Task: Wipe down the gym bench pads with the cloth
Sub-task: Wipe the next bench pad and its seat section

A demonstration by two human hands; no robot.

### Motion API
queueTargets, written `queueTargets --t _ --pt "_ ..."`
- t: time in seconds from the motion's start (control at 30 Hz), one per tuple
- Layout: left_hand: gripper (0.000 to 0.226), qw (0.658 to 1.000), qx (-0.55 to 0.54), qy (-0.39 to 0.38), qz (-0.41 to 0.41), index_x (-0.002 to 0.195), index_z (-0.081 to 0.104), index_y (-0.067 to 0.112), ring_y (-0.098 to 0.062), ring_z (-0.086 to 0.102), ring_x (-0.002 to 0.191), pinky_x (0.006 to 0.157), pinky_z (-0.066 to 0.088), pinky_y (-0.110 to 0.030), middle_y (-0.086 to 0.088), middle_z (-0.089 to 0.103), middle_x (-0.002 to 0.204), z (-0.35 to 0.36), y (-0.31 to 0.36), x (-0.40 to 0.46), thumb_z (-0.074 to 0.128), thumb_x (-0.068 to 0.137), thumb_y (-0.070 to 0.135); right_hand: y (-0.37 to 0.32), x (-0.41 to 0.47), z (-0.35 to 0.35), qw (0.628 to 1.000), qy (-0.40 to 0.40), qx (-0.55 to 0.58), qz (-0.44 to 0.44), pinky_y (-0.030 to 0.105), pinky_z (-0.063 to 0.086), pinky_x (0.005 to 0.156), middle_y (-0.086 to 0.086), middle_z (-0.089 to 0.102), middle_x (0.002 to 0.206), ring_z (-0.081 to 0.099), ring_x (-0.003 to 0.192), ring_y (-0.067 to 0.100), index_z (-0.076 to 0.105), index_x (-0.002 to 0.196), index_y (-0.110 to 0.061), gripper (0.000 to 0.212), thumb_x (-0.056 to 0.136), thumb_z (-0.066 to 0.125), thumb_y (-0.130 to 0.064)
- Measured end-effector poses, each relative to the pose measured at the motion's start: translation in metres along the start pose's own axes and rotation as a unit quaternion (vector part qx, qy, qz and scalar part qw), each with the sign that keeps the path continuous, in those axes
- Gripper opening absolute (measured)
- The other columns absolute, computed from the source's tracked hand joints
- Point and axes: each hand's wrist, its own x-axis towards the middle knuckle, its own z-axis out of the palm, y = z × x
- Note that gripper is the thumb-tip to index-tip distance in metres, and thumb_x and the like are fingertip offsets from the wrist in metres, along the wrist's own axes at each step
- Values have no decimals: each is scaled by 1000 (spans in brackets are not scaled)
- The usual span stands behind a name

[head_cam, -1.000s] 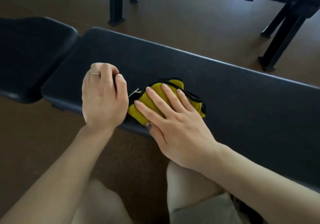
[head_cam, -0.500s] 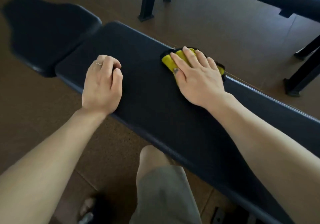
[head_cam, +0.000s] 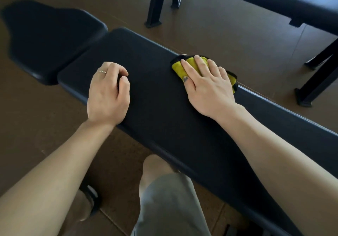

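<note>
While flat — cloth under right hand

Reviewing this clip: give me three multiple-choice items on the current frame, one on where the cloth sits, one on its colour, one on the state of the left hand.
1. Where on the long bench pad is the cloth?
A. At the far edge, under the right hand
B. On the smaller pad at the left
C. On the floor

2. What colour is the cloth?
A. White with red trim
B. Yellow with black trim
C. Plain blue

3. What is the left hand doing?
A. Pinching the cloth
B. Lifted off the bench
C. Resting on the pad with fingers curled, holding nothing

Answers:
1. A, since the right hand presses it flat near the pad's far edge.
2. B, since yellow fabric with a black border shows around the fingers.
3. C, since it lies on the pad apart from the cloth, fingers curled under.
</note>
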Motion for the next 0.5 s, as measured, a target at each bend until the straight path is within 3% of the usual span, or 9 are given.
queueTargets --t 0.33,0.5 --pt "26 1000 -7 12 11 106 58 6 -21 55 94 82 45 -37 -9 61 106 3 6 -4 39 99 21 -7 2 -4 1000 -23 -4 5 52 12 127 -1 8 173 8 158 33 8 163 -42 55 109 17 -50" --pt "21 1000 -11 17 16 107 57 6 -18 54 93 83 45 -34 -8 59 105 2 7 -6 43 100 19 -56 49 1 996 -40 13 -84 53 3 127 -5 4 174 0 159 32 11 162 -44 55 109 21 -51"
